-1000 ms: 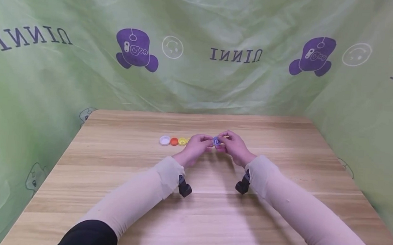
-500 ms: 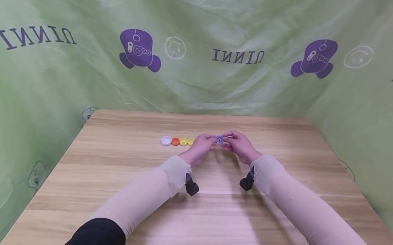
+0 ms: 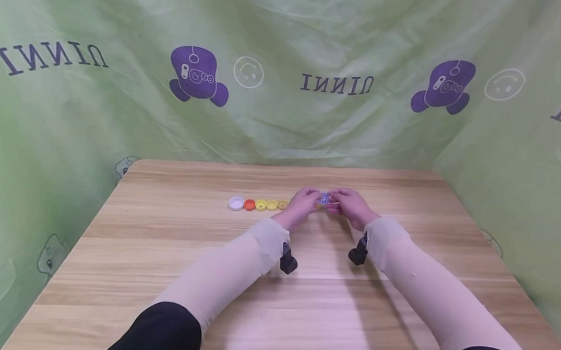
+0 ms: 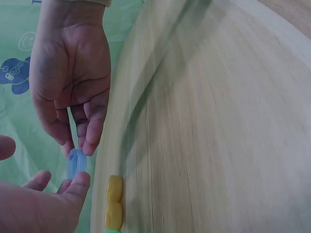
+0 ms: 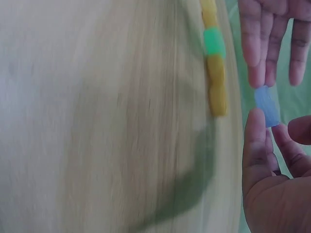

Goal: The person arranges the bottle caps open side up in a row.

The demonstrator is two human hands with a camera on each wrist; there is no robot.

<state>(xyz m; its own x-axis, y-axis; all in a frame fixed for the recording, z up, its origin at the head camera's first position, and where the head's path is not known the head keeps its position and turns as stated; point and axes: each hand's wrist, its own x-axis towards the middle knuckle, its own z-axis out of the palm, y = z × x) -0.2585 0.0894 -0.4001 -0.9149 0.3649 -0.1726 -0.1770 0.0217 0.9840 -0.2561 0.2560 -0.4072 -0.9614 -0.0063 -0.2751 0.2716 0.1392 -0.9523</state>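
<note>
A translucent light-blue bottle cap (image 3: 324,199) is held up between my two hands, its round face toward the head view. My left hand (image 3: 300,208) grips its left edge with the fingertips. From the other side my right hand (image 3: 352,207) pinches its right edge. In the left wrist view, fingertips of both hands meet at the cap (image 4: 76,165), raised off the table. The right wrist view shows the cap (image 5: 267,107) edge-on. Below the hands are yellow caps (image 4: 114,189), and a green cap (image 5: 214,42) sits among them in the right wrist view.
A row of caps lies on the wooden table (image 3: 165,232): a white cap (image 3: 236,203) at its left end, then an orange cap (image 3: 249,204) and several yellow caps (image 3: 261,205). My left hand hides part of the row. A green printed curtain (image 3: 273,127) hangs behind.
Both hands have moved to the right with the blue cap between them. More of the yellow caps now show to the left of my left hand.
</note>
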